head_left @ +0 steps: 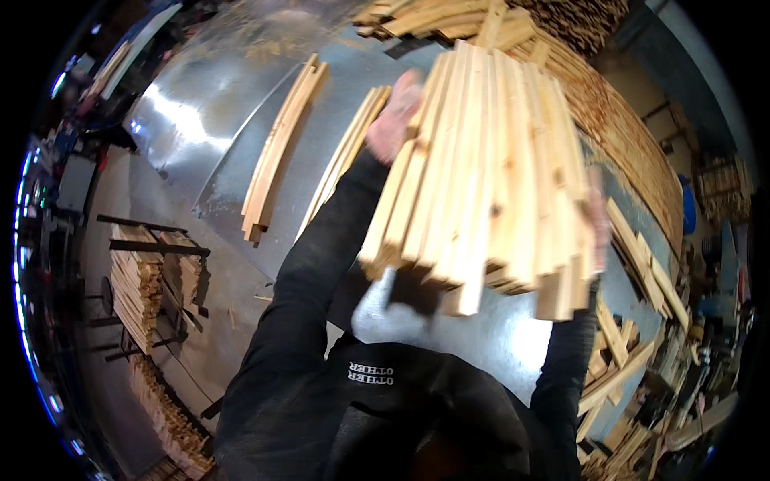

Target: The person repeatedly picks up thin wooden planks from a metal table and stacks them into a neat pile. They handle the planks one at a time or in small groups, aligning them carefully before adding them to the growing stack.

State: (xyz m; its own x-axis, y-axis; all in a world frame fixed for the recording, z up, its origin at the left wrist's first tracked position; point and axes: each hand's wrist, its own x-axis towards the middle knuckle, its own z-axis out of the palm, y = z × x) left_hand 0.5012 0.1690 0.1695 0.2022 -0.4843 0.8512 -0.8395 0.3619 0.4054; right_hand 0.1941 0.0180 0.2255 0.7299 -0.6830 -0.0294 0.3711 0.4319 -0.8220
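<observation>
A wide bundle of pale wooden strips (489, 176) is held up between my two hands, its near ends uneven and raised off the metal table (233, 104). My left hand (395, 119) presses on the bundle's left side, fingers pointing away from me. On the opposite side my right hand (597, 216) is closed against the outer strips, mostly hidden and blurred. Left of the bundle lies a short row of strips (346, 152), partly behind my left forearm. Farther left, a separate pair of strips (281, 148) rests on the metal.
Beyond the bundle, more wood pieces (449, 18) lie beside a large rust-brown curved surface (634, 120). Loose offcuts (613, 361) are heaped at the right. On the floor at left, a black metal rack (160, 247) holds stacked strips, with another wood stack (168, 409) nearer me.
</observation>
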